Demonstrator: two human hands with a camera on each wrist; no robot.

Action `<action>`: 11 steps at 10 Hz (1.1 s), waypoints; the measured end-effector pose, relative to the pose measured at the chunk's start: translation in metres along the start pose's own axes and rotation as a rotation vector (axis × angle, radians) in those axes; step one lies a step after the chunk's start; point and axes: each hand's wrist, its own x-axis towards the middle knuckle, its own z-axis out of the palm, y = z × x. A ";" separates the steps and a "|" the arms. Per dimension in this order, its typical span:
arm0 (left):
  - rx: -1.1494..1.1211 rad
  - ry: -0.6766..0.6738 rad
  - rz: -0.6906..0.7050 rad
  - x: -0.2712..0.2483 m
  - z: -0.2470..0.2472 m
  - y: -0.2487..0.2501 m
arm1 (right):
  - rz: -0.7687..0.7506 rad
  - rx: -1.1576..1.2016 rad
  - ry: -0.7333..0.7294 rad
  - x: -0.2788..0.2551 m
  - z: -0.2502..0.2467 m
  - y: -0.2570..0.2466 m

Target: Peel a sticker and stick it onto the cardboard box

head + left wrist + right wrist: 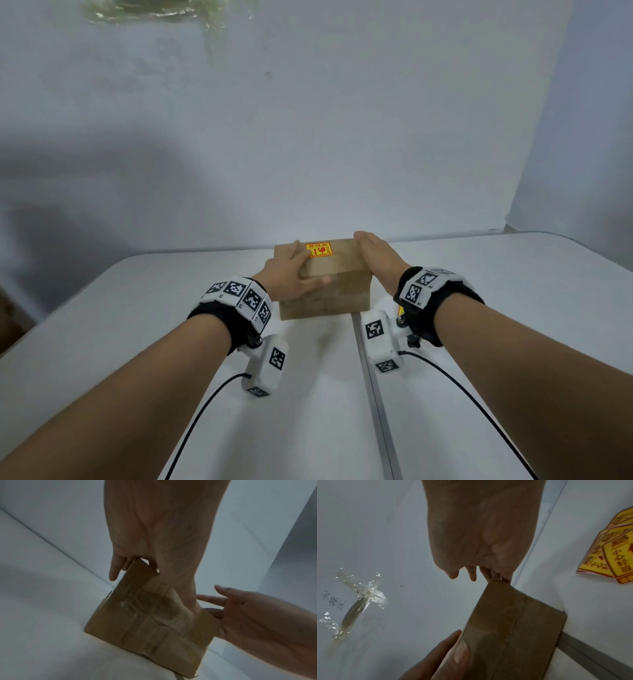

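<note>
A brown cardboard box [329, 294] stands on the white table near the wall. A yellow and red sticker [319, 249] lies flat on the box's top. My left hand [293, 267] rests on the box's top left, its fingers beside the sticker and its thumb lying along the front top edge. My right hand [375, 251] presses straight fingers against the box's right side. The left wrist view shows the box [145, 622] under my left hand [154, 547], with my right hand [248, 612] touching its side.
A fanned stack of yellow stickers [614, 555] lies on the table right of the box [513, 628]. A metal seam [373, 394] runs down the table [137, 325] from under the box. Crumpled clear tape [363, 599] clings to the wall behind.
</note>
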 end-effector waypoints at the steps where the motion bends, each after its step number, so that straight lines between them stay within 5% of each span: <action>1: 0.018 -0.016 0.035 0.006 0.003 -0.008 | 0.005 -0.018 -0.008 0.002 -0.001 0.003; 4: -0.158 0.136 0.022 0.023 0.003 -0.018 | 0.023 -0.055 0.062 0.017 -0.006 0.007; 6: -0.157 0.220 0.027 0.042 0.005 -0.023 | -0.001 -0.100 0.056 0.023 -0.001 0.002; 9: 0.010 0.243 -0.153 0.047 0.008 -0.007 | -0.035 -0.173 0.043 0.023 -0.011 0.004; 11: -0.009 0.281 -0.118 0.033 0.001 0.009 | -0.039 -0.180 0.091 0.014 -0.023 0.011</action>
